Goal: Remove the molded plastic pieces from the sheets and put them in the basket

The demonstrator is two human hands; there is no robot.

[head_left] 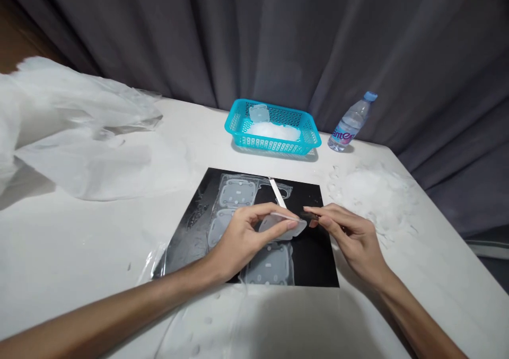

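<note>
My left hand (248,234) pinches a translucent plastic piece (283,227) between thumb and fingers, tilted above a black board (314,263). My right hand (352,237) grips a thin dark tool (309,216), its tip at the right edge of the plastic piece. Under my hands, a sheet of clear plastic with rounded rectangular panels (237,193) lies on the board, partly covered by my left hand. A narrow white strip (277,192) rests near the board's back edge, just behind the held piece.
A blue basket (274,146) at the back holds a translucent piece and white material. Right of it stands a water bottle (350,124). Clear plastic scraps (374,192) are heaped at the right. Crumpled white plastic sheeting (79,104) covers the table's left back. A dark curtain hangs behind.
</note>
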